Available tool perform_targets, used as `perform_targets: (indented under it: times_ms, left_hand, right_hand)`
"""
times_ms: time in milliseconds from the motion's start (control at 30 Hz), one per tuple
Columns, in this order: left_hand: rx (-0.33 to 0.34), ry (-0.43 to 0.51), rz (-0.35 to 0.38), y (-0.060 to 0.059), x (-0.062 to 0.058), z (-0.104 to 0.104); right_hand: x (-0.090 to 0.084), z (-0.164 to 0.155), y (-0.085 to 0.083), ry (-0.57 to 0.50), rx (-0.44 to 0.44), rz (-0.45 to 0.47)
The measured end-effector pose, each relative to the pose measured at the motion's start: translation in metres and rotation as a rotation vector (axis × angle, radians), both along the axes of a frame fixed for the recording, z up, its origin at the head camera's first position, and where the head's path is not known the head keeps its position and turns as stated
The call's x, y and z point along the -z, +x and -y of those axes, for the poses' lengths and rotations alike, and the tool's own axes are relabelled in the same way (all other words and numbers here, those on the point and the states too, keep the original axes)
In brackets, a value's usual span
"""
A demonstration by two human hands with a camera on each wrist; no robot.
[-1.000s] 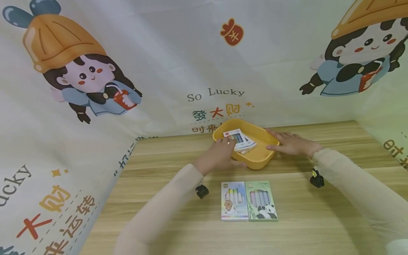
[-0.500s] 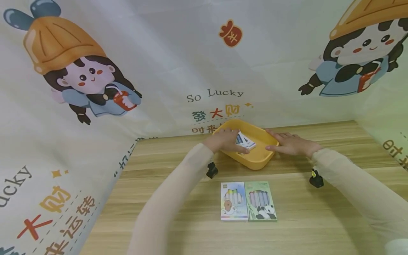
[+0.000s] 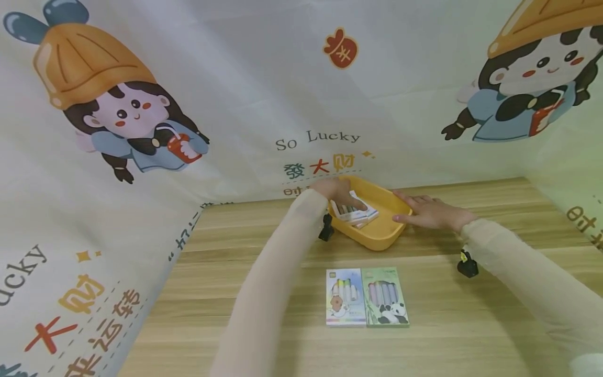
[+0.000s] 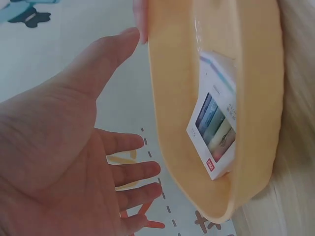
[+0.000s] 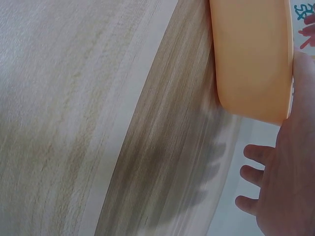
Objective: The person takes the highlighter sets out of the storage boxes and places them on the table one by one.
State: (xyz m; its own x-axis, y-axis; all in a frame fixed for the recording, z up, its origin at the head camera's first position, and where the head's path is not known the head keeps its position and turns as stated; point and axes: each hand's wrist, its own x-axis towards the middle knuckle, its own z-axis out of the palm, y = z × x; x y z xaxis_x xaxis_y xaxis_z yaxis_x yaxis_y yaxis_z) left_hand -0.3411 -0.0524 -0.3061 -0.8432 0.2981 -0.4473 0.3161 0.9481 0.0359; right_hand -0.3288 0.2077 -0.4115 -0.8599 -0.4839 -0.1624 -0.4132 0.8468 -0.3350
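Note:
Over the far left side of a yellow plastic basket is my left hand, its thumb stretched out and its fingers apart. The left wrist view shows its palm beside the basket, holding nothing. Inside the basket lie white boxes overlapping each other, the upper one with a window showing coloured sticks. My right hand rests at the basket's right end, thumb over the rim and other fingers extended outside. Nearer to me, a blue-and-white marker box and a green panda marker box lie side by side on the table.
The wood-grain table meets a white printed cloth backdrop right behind the basket. More of this cloth closes off the left and right sides. A small black device hangs under the left wrist, another black device under the right.
My left hand has moved away from me, from the basket's near left edge to its far left side, uncovering more of the white boxes. The right hand and the basket have stayed put.

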Motion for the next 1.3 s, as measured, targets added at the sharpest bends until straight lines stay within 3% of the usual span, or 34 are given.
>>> perform_targets:
  times_ms: [333, 600, 833, 1133, 1300]
  left_hand:
    - [-0.157, -0.076, 0.057, -0.01, -0.013, -0.014]
    - [-0.271, -0.008, 0.014, -0.019, 0.0, -0.014]
    - [-0.307, 0.034, 0.024, -0.028, 0.014, -0.016]
    - [-0.276, -0.117, 0.041, -0.013, 0.002, -0.033]
    - [-0.302, -0.081, 0.071, -0.015, 0.009, -0.037]
  right_hand:
    - [0.001, -0.001, -0.003, 0.001, 0.016, 0.016]
    - [0.002, -0.001, -0.003, 0.008, 0.013, 0.014]
    - [-0.001, 0.0, -0.002, 0.0, 0.017, 0.018]
    - [0.0, -0.002, -0.003, 0.003, 0.013, 0.017]
    - [0.0, -0.002, -0.003, -0.008, 0.02, 0.033]
